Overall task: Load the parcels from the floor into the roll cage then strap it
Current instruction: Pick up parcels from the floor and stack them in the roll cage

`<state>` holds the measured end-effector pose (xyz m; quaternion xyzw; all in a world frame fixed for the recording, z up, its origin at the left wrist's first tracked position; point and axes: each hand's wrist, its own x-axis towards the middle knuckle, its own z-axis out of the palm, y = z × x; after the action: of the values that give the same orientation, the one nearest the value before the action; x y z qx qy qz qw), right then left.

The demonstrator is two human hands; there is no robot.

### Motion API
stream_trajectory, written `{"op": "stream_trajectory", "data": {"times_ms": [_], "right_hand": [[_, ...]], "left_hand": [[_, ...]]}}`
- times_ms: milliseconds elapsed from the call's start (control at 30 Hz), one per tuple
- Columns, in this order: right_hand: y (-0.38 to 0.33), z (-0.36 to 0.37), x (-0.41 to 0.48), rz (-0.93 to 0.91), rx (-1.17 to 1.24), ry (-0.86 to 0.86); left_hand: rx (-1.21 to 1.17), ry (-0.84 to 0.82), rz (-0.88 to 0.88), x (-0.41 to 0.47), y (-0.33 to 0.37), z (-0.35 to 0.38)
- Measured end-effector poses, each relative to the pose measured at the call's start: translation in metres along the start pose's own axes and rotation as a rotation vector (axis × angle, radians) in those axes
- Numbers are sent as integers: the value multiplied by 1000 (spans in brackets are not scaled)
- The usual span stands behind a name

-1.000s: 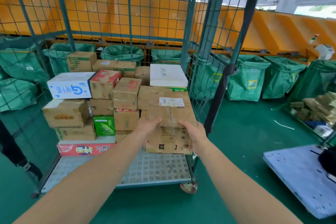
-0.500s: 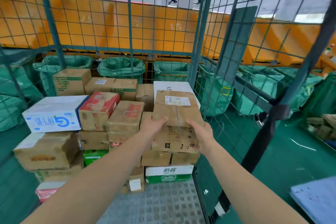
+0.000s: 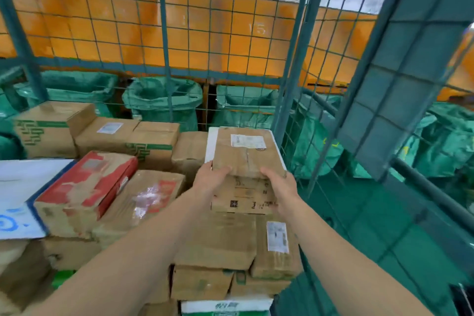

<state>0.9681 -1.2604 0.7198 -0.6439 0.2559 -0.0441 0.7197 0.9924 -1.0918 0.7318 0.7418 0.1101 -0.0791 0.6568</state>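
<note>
A brown, oblong cardboard parcel (image 3: 243,161) with creased, taped faces and a white shipping label (image 3: 247,141) on top sits in the back right corner of the teal wire-mesh roll cage (image 3: 164,33). It lies over a flat white box (image 3: 210,146); whether it already rests on that box cannot be told. The left hand (image 3: 207,179) grips the parcel's near left corner, thumb on top and fingers curled under. The right hand (image 3: 280,188) holds the near right corner the same way.

Below the parcel stands a stack of soft, dented brown cartons (image 3: 218,238), one bearing a white label (image 3: 277,236). To the left lie a scuffed red-and-brown carton (image 3: 84,187), a tape-glossed brown carton (image 3: 143,200) and a smooth white box with blue print (image 3: 20,192). More brown cartons with green print (image 3: 46,131) line the rear mesh.

Behind the mesh, open green woven sacks (image 3: 164,97) stand under an orange wall (image 3: 230,33). The cage's right mesh side (image 3: 320,84) stands just beside the parcel.
</note>
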Motion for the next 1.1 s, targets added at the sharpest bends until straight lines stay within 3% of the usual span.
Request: {"op": "stream_trajectory", "data": {"times_ms": [267,567,733,867,1000,1100], "right_hand": [[-40,4,150,-17,-20,45],[-40,12,275,24,-54,119],[-38,20,311,39,11,138],[-34,27,329,98,-67,283],[-28,30,332,239,-44,237],[-27,33,337,145,-116,124]], "left_hand": [[-44,-41,-46,139,34,72],[-16,-74,-52,250,37,122],[58,-45,-40,293,32,139],[113,66,-26,316,24,156],[148,132,-38,321,25,171],[235,137,-42,324,27,174]]}}
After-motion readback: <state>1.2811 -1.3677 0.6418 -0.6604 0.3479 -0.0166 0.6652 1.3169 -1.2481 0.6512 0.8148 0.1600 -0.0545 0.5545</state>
